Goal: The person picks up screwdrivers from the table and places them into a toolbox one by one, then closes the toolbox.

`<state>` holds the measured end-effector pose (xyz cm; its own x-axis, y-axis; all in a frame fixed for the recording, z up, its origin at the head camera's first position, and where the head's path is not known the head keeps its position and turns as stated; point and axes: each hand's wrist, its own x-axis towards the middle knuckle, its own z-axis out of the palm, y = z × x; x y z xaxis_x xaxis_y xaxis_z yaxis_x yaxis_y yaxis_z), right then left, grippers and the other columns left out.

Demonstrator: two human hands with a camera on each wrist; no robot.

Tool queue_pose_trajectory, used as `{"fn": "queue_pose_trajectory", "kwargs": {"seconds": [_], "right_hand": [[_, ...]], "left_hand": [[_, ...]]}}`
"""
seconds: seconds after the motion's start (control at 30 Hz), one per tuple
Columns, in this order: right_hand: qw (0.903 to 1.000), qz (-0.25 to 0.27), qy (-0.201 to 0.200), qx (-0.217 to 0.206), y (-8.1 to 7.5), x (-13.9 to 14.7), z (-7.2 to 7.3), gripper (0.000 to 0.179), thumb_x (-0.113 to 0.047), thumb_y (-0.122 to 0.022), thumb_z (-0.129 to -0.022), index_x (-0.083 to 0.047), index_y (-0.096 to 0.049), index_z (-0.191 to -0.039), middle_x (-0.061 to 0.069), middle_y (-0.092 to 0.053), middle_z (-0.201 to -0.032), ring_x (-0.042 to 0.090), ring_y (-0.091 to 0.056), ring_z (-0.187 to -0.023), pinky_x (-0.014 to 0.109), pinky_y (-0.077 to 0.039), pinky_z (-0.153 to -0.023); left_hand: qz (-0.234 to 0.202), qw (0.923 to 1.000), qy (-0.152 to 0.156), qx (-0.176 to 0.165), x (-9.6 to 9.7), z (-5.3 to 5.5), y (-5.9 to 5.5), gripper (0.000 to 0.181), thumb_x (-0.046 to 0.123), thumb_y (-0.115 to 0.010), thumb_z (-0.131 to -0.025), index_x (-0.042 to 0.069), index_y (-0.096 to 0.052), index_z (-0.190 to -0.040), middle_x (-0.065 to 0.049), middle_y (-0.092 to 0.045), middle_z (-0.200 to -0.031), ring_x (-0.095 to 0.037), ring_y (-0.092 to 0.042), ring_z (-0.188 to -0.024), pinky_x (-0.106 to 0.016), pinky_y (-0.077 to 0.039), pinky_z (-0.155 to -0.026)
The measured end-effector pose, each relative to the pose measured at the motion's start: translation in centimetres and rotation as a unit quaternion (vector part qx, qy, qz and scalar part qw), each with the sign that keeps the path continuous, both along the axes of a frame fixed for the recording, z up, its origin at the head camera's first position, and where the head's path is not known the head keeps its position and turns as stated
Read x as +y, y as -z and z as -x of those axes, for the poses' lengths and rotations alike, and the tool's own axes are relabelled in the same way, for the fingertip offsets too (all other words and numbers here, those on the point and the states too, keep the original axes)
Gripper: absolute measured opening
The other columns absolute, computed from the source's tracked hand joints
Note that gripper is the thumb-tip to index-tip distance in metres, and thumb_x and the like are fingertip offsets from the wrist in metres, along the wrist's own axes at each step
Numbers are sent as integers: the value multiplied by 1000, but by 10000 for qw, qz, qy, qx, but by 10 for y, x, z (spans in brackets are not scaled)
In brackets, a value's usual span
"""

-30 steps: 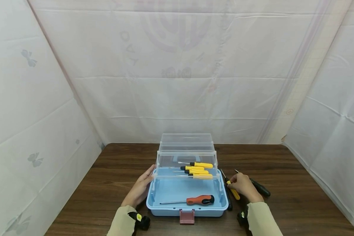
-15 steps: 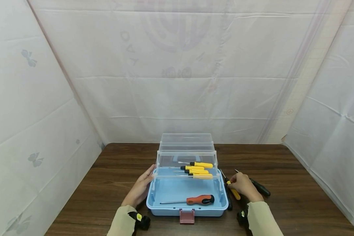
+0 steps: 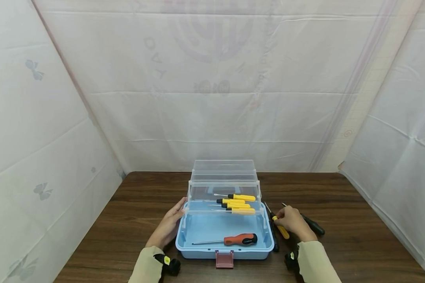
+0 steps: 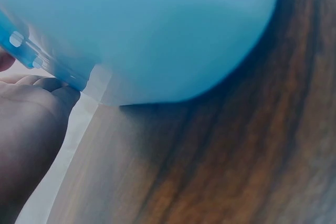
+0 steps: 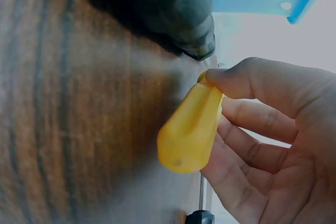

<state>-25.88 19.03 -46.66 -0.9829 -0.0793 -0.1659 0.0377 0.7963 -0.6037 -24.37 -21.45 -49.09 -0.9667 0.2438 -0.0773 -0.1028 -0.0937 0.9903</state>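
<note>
A light-blue toolbox (image 3: pixel 212 226) with a clear lid and tray raised at its back sits on the table. My left hand (image 3: pixel 168 226) holds its left rim, thumb on top and fingers along the outer side; the left wrist view shows the fingers (image 4: pixel 39 85) only in part. Right of the box, my right hand (image 3: pixel 293 223) pinches a yellow-handled screwdriver (image 5: pixel 191 127) between thumb and fingers, its thin shaft slanting away. Inside the box lies an orange-and-black screwdriver (image 3: pixel 241 239). Several small yellow screwdrivers (image 3: pixel 241 197) rest in the clear tray (image 3: pixel 198 192).
A black-handled tool (image 3: pixel 275 239) lies tight along the box's right side. Another black-handled screwdriver (image 3: pixel 313 225) is beyond my right hand, partly covered by it. A pink latch (image 3: pixel 224 260) hangs at the box front. White sheets (image 3: pixel 212 118) enclose the wooden table (image 3: pixel 127 220).
Almost nothing differs. The yellow screwdriver in my right hand has shifted very slightly, while the left hand and the toolbox stay where they were.
</note>
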Motion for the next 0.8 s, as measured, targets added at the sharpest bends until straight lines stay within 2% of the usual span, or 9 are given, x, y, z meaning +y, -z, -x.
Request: {"fn": "queue_pose_trajectory", "kwargs": {"seconds": [0.3,0.8], "right_hand": [[9999,67,-54,80,-7,4,0,19,-7,-68,-83,7,-69,-97,11,-66,-84,16,-56,-68,31,-52,-59],[9991,157,-203,342,-25,7,-1,24,-8,-68,-84,9,-68,-101,13,-68,-89,16,-59,-71,34,-56,-63]], "left_hand": [[-138,9999,65,61,0,1,2,64,19,-42,-102,4,-8,-154,-15,-4,-162,-34,-3,-149,-53,-9,-118],[-23,10000,51,35,-1,1,3,66,21,-44,-101,4,-8,-154,-15,-3,-162,-35,-2,-149,-53,-9,-118]]}}
